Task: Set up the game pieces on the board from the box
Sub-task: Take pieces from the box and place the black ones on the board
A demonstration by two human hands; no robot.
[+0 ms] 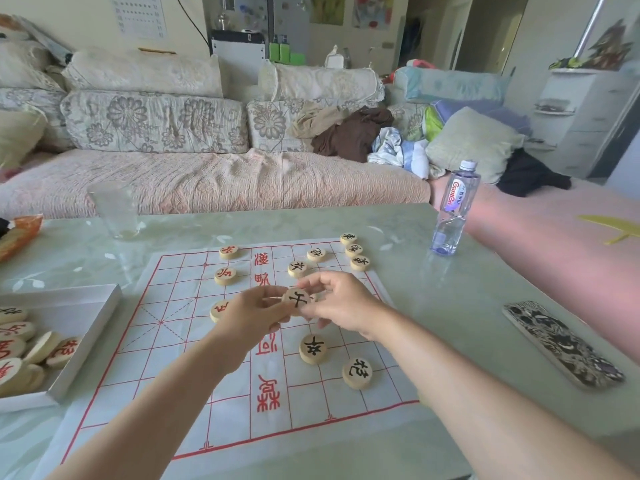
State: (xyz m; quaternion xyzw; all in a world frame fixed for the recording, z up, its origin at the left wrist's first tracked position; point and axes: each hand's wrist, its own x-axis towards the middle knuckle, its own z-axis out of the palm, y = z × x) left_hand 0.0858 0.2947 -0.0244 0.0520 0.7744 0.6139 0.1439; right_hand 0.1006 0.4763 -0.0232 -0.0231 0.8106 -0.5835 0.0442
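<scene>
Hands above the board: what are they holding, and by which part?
A black-marked game piece, pinched at its rim by the left hand and the right hand.

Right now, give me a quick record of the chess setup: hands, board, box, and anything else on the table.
hands: left hand and right hand both pinch one held piece, black-marked, above the board
on board: three red-marked pieces on its left half, seven black-marked pieces on its right
box: left of board, more pieces inside
also on table: water bottle, phone, glass
</scene>
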